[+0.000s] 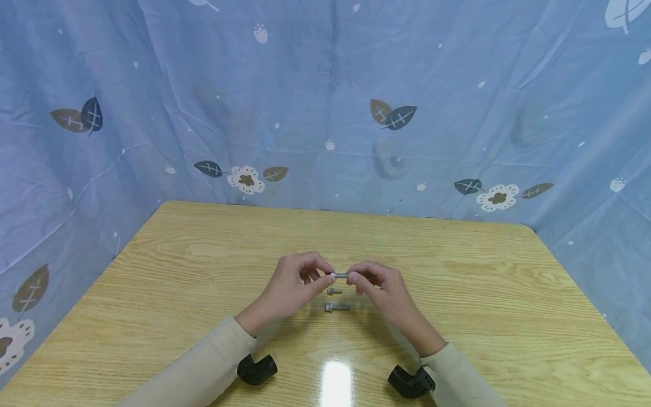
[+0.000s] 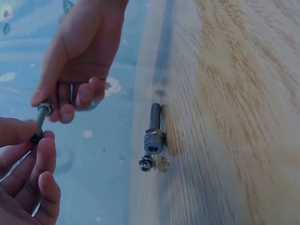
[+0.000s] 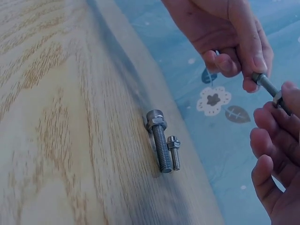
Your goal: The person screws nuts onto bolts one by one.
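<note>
A metal bolt (image 3: 268, 86) is held level above the table between both hands. My left hand (image 1: 292, 285) pinches its head end between thumb and forefinger. At the other end, the thumb and fingers of my right hand (image 1: 386, 291) pinch a hex nut (image 3: 278, 98) that sits around the threaded shank near its tip. Below the hands, a large socket-head bolt (image 3: 161, 140) lies on the wood with a nut close under its head. Beside it, a little farther from me, lies a smaller bolt (image 3: 174, 152), also with a nut up by its head.
The wooden table (image 1: 203, 265) stretches out around the hands. A blue patterned cloth (image 1: 305, 113) hangs behind it and along its sides. Two black curved pieces (image 1: 256, 370) sit at the wrists. Light reflects off the table's near part.
</note>
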The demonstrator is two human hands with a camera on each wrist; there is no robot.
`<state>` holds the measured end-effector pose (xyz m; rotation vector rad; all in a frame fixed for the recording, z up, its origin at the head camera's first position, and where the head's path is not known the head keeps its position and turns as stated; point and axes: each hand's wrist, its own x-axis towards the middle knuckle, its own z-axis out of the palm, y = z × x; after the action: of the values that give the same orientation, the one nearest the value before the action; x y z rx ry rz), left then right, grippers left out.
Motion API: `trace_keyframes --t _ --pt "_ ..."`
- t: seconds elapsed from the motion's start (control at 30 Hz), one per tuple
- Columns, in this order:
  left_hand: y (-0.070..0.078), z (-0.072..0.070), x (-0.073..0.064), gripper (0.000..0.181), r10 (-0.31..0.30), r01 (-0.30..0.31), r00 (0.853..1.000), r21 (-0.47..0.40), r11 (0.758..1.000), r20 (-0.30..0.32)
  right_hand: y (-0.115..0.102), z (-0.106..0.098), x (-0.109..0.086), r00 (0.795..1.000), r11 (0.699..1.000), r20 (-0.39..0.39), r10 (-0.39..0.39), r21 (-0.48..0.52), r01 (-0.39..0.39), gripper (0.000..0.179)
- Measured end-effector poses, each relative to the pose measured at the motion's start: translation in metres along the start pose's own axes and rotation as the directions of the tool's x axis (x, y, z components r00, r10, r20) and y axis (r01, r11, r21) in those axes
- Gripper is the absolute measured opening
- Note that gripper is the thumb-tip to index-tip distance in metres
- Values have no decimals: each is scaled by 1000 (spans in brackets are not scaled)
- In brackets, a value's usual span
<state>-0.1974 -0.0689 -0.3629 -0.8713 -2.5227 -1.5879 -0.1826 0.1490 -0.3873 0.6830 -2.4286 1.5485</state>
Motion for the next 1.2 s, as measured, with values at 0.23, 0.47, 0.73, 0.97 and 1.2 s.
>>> trace_keyframes --t 0.23,0.47,0.73,0.97,1.2 --pt "1 -1 -1 4 -15 15 1000 14 1000 -17 -2 0 0 999 999 -21 -24 -27 23 25" --pt "1 -1 0 4 -16 17 1000 15 1000 -12 -1 1 0 999 1000 -26 -24 -6 24 16" --pt "1 -2 0 4 -1 1 1000 3 1000 0 -1 0 -1 999 999 -23 33 -27 -34 12" --pt "0 -1 0 4 -5 5 1000 2 1000 -2 -2 0 0 999 999 -10 -36 14 37 24" --pt "3 0 0 5 6 -6 1000 10 1000 -6 -3 -1 -1 1000 1000 -9 -22 19 23 13"
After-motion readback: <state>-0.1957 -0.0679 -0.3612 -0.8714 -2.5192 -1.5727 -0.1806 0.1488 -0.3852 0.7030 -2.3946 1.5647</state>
